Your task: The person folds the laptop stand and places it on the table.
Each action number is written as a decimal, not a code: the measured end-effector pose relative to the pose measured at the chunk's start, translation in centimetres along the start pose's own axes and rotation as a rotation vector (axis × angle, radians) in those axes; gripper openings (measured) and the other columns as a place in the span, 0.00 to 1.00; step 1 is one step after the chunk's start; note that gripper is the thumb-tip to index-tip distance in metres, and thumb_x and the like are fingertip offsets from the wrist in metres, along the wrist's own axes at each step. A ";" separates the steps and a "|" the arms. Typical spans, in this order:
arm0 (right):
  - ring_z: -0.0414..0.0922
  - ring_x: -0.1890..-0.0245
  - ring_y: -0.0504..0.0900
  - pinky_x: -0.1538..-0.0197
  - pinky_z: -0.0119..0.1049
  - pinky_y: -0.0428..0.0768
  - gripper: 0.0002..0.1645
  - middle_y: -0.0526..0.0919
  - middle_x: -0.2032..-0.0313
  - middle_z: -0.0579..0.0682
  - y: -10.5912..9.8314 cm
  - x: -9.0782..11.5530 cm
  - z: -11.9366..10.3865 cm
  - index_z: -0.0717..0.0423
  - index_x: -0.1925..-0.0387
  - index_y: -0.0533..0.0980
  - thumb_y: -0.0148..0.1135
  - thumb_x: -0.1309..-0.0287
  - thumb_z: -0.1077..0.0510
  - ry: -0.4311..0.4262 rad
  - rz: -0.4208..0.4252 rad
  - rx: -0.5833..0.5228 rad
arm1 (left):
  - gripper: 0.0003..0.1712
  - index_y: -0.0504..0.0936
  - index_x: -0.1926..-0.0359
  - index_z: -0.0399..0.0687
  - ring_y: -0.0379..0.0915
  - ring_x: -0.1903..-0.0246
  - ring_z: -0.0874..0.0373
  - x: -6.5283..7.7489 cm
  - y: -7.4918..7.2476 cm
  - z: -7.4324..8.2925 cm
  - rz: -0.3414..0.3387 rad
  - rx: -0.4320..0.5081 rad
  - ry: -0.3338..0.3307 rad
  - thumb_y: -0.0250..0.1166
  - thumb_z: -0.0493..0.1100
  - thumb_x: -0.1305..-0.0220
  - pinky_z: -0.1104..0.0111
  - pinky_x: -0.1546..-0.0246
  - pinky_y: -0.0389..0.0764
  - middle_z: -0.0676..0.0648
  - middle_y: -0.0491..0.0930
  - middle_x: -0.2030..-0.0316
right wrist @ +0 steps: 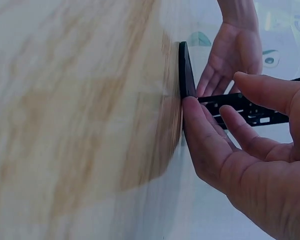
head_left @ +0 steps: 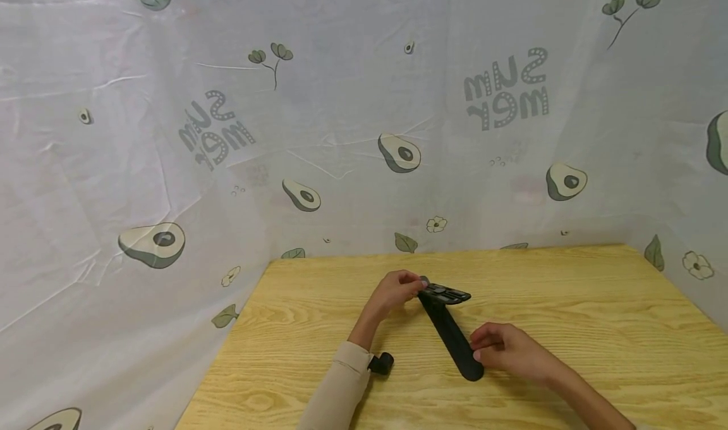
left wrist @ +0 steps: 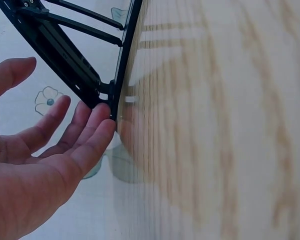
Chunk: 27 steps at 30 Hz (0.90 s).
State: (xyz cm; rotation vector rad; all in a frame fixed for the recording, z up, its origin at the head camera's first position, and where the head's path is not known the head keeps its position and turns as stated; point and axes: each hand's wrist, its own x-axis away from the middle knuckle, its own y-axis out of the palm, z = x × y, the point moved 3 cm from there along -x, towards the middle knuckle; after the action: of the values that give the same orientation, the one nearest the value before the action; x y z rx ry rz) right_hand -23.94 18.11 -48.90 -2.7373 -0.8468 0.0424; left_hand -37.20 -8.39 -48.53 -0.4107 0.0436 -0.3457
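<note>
A black folding stand (head_left: 452,338) rests on the wooden table, its long, round-ended base running diagonally. Above its far end, a slotted plate (head_left: 446,293) is raised at a slant. My left hand (head_left: 398,289) is at that far end. In the left wrist view, its extended fingertips (left wrist: 102,117) touch the lower corner of the stand where plate and base meet, and the thumb is held apart. Beside the near end of the base is my right hand (head_left: 514,352). The right wrist view shows its fingertips (right wrist: 191,107) against the base edge, thumb raised away from it.
The wood-grain table (head_left: 597,310) extends around the stand on all sides. A pale curtain (head_left: 341,101) printed with avocados and leaves hangs behind and beside it. A small black device (head_left: 381,363) is strapped at the left sleeve cuff.
</note>
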 end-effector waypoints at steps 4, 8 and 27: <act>0.51 0.46 0.84 0.51 0.36 0.87 0.25 0.83 0.44 0.67 0.3 0.0 -0.2 0.78 0.38 0.72 0.62 0.25 0.61 -0.005 0.009 0.022 | 0.20 0.86 0.43 0.46 0.85 0.47 0.48 -0.2 0.0 0.0 -0.005 -0.008 0.007 0.67 0.54 0.24 0.54 0.44 0.86 0.46 0.87 0.48; 0.51 0.47 0.84 0.52 0.34 0.86 0.24 0.83 0.45 0.65 0.7 0.0 -0.6 0.77 0.39 0.73 0.64 0.26 0.61 0.005 0.022 0.043 | 0.21 0.86 0.43 0.47 0.85 0.46 0.47 -0.4 0.1 0.1 -0.013 -0.012 0.011 0.68 0.55 0.24 0.54 0.43 0.86 0.47 0.87 0.49; 0.44 0.47 0.84 0.48 0.36 0.85 0.24 0.83 0.44 0.61 1.3 -0.5 0.3 0.71 0.40 0.75 0.65 0.24 0.55 0.007 -0.037 0.046 | 0.17 0.87 0.43 0.47 0.84 0.47 0.55 -1.0 1.0 0.3 -0.063 0.023 0.038 0.68 0.52 0.24 0.56 0.40 0.86 0.47 0.88 0.48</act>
State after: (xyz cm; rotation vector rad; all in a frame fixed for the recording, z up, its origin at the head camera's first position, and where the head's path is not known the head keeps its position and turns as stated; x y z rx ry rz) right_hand -23.62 16.88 -49.54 -2.6772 -0.8829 0.0437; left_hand -37.76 -7.06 -48.69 -0.3830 0.0637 -0.4158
